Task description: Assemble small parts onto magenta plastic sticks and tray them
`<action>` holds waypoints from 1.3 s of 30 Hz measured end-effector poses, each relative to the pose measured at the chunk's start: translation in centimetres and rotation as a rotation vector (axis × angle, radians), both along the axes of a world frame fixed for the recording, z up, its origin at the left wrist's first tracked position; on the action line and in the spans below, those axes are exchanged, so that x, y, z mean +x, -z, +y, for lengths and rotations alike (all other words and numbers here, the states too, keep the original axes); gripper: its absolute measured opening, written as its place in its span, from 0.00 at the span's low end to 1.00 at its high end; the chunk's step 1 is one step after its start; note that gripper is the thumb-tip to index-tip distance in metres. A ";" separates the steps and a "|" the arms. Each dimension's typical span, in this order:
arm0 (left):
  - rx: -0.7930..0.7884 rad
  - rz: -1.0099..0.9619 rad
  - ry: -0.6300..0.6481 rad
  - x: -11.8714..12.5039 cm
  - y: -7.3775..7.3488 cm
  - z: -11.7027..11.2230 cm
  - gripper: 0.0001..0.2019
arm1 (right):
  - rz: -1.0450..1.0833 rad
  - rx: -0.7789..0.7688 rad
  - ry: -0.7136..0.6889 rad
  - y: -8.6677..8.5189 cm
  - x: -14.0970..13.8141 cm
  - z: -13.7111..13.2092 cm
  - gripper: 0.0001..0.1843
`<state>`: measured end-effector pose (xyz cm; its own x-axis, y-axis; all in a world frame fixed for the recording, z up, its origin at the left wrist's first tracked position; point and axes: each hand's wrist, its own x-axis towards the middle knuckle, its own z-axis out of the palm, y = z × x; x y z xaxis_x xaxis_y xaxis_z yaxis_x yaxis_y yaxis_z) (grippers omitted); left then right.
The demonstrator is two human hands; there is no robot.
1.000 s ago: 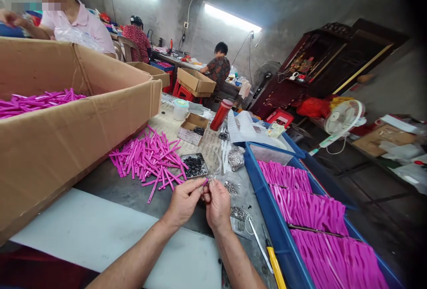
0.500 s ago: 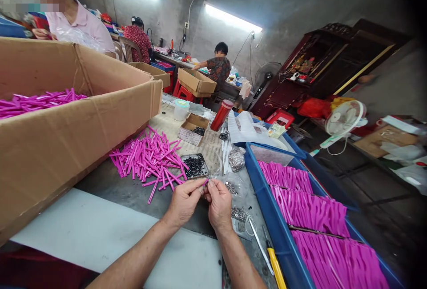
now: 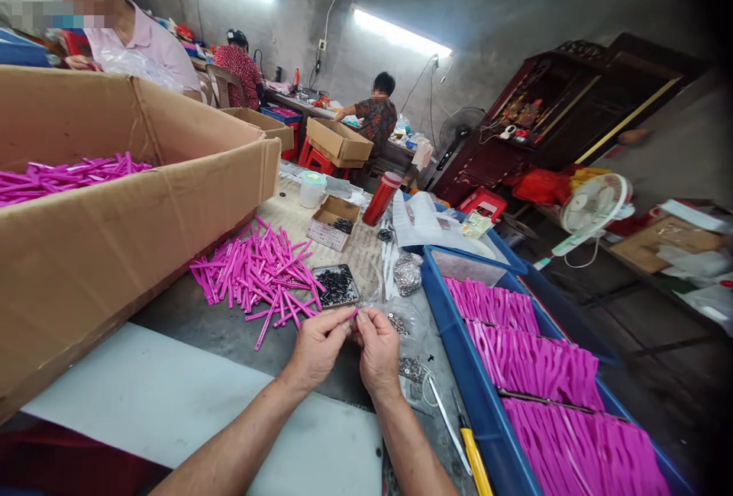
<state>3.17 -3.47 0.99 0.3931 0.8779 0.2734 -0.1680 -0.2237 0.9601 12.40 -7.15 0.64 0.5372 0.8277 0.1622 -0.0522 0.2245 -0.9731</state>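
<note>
Close together over the table, my left hand (image 3: 317, 347) and my right hand (image 3: 378, 347) both pinch at a small magenta strip (image 3: 354, 313), mostly hidden by the fingers. A tiny metal bit seems to sit at its tip, too small to name. Just beyond my fingers lies a shallow tray (image 3: 337, 286) of small black parts. To the left of it spreads a loose pile of magenta plastic strips (image 3: 252, 271). Bags of small silvery metal parts (image 3: 408, 275) rest to the right of my hands.
A large cardboard box (image 3: 137, 229) with more magenta strips stands at left. On the right, a blue crate (image 3: 466, 381) holds rows of magenta pieces. A yellow-handled tool (image 3: 474, 458), a red bottle (image 3: 382, 198) and a small cardboard box (image 3: 326, 235) are on the table. Several people sit beyond.
The view has shifted very slightly. Both hands stay at the same spot, pinched together, with only small finger movement.
</note>
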 end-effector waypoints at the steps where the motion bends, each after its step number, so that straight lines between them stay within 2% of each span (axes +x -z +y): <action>1: -0.001 -0.004 -0.002 0.0 0.0 0.0 0.13 | 0.006 -0.004 -0.009 0.0 0.0 0.0 0.10; 5: -0.002 -0.018 -0.013 0.1 -0.2 -0.1 0.12 | 0.031 -0.011 -0.018 -0.1 -0.1 0.0 0.13; 13: -0.001 0.012 0.000 0.0 0.1 0.0 0.13 | 0.081 0.011 -0.025 -0.4 -0.1 -0.1 0.06; 20: 0.004 0.004 -0.002 0.0 -0.2 0.0 0.13 | 0.089 0.001 -0.014 -1.1 -0.2 -0.1 0.06; 33: -0.010 -0.025 -0.006 0.1 -0.3 -0.1 0.13 | 0.034 0.001 -0.054 -0.6 -0.4 0.1 0.13; 39: -0.025 -0.027 0.003 0.1 -0.2 0.0 0.13 | 0.009 0.008 -0.058 -0.1 -0.1 0.0 0.11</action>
